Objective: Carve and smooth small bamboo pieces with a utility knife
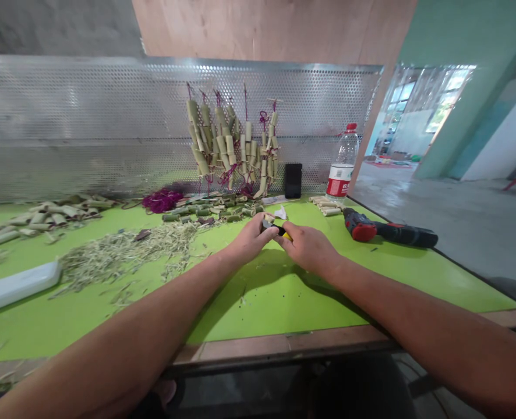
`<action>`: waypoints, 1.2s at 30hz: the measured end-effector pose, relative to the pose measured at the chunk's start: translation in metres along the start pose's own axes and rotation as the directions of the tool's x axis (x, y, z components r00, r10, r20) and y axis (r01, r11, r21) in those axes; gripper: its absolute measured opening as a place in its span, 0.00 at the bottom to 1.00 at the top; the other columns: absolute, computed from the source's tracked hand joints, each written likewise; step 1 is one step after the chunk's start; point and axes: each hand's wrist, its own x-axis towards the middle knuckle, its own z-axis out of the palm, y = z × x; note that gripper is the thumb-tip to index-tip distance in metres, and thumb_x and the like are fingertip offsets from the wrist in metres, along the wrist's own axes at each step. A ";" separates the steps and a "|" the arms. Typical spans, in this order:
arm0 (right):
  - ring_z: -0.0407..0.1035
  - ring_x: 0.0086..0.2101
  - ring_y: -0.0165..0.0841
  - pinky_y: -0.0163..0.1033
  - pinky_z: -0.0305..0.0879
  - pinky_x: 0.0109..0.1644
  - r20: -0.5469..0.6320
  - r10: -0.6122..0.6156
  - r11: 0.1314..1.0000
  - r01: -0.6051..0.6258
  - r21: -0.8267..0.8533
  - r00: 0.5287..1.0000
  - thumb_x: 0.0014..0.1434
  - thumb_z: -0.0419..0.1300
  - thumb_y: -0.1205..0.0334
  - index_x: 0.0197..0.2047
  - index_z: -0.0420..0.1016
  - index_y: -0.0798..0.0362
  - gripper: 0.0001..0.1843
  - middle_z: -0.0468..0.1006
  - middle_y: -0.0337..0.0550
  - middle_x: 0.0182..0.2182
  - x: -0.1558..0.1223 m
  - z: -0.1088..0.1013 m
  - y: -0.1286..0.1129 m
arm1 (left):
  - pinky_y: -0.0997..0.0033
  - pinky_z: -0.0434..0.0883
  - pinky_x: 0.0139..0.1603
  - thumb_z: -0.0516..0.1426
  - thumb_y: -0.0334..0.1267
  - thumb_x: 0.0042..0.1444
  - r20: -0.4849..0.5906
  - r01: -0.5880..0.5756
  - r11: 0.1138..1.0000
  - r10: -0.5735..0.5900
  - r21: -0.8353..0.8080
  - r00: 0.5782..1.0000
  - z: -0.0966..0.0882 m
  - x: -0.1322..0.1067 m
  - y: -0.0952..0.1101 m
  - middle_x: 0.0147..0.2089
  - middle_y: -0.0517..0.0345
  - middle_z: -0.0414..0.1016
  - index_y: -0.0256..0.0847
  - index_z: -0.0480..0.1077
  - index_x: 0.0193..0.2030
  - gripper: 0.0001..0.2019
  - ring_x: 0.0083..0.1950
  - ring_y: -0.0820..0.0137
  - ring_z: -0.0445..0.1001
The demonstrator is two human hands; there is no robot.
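My left hand (248,238) and my right hand (306,248) meet above the green tabletop (258,302). Between them is a yellow-handled utility knife (286,235), its yellow end showing by my right hand, which grips it. My left hand is closed on a small dark piece (269,225), but the fingers hide most of it and I cannot tell exactly what it is. Just beyond my hands lie a small pale scrap (281,213) and several cut bamboo tubes (214,208).
Pale bamboo shavings (129,253) cover the table's left, with more bamboo pieces (50,216) and purple cord (162,201) beyond. A red-and-black cordless drill (389,228), water bottle (343,164), black phone (293,180) and strung bamboo tubes (232,145) stand near the perforated metal backing (87,116).
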 end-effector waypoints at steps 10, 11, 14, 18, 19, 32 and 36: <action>0.70 0.29 0.36 0.38 0.41 0.28 -0.035 0.031 0.999 -0.032 -0.011 0.999 0.69 0.42 0.42 0.44 0.67 0.52 0.23 0.79 0.46 0.32 -0.001 -0.003 -0.001 | 0.71 0.59 0.33 0.53 0.47 0.60 -0.101 0.035 0.992 -0.023 0.124 0.995 0.004 -0.001 0.005 0.32 0.60 0.65 0.39 0.63 0.36 0.12 0.34 0.70 0.63; 0.69 0.29 0.36 0.38 0.41 0.28 -0.034 0.037 0.999 -0.037 -0.001 0.999 0.69 0.42 0.42 0.44 0.67 0.52 0.24 0.78 0.47 0.32 -0.001 -0.003 -0.001 | 0.71 0.59 0.32 0.53 0.48 0.60 -0.111 0.050 0.990 -0.036 0.129 0.993 0.004 -0.001 0.006 0.31 0.60 0.65 0.40 0.63 0.35 0.13 0.34 0.70 0.63; 0.68 0.28 0.36 0.37 0.43 0.27 -0.030 0.093 0.994 -0.092 0.056 0.995 0.68 0.42 0.41 0.43 0.67 0.52 0.25 0.77 0.46 0.30 0.003 0.000 0.004 | 0.72 0.59 0.31 0.55 0.49 0.59 -0.148 0.075 0.987 -0.054 0.139 0.988 0.004 -0.002 0.005 0.30 0.61 0.64 0.39 0.63 0.34 0.14 0.31 0.72 0.61; 0.65 0.27 0.35 0.36 0.44 0.27 -0.056 0.152 0.979 -0.142 0.143 0.987 0.67 0.45 0.42 0.43 0.67 0.53 0.23 0.76 0.45 0.29 0.008 0.002 0.013 | 0.73 0.66 0.31 0.54 0.51 0.60 -0.112 0.097 0.990 -0.108 -0.100 0.988 0.006 0.000 -0.003 0.33 0.61 0.62 0.40 0.65 0.41 0.15 0.32 0.73 0.63; 0.65 0.28 0.35 0.36 0.45 0.27 -0.068 0.155 0.976 -0.143 0.165 0.986 0.67 0.46 0.42 0.44 0.67 0.52 0.22 0.75 0.44 0.30 0.008 0.003 0.014 | 0.72 0.68 0.33 0.54 0.50 0.60 -0.075 0.106 0.977 -0.122 -0.187 0.990 0.007 0.001 -0.005 0.34 0.61 0.62 0.40 0.65 0.44 0.15 0.33 0.74 0.64; 0.64 0.27 0.32 0.34 0.50 0.29 -0.071 0.085 0.872 -0.040 0.487 0.994 0.66 0.48 0.44 0.42 0.69 0.52 0.20 0.71 0.38 0.27 0.011 0.004 0.017 | 0.66 0.74 0.43 0.62 0.38 0.54 0.015 0.182 0.838 -0.204 -0.514 0.979 -0.001 0.002 -0.015 0.41 0.57 0.71 0.38 0.65 0.51 0.19 0.34 0.76 0.72; 0.64 0.28 0.32 0.35 0.50 0.30 -0.039 0.053 0.865 -0.027 0.501 0.998 0.66 0.49 0.46 0.43 0.69 0.53 0.19 0.71 0.38 0.27 0.012 0.007 0.016 | 0.73 0.68 0.30 0.58 0.40 0.58 0.001 0.164 0.884 -0.181 -0.437 0.983 -0.003 0.000 -0.013 0.38 0.58 0.72 0.39 0.64 0.51 0.16 0.27 0.78 0.68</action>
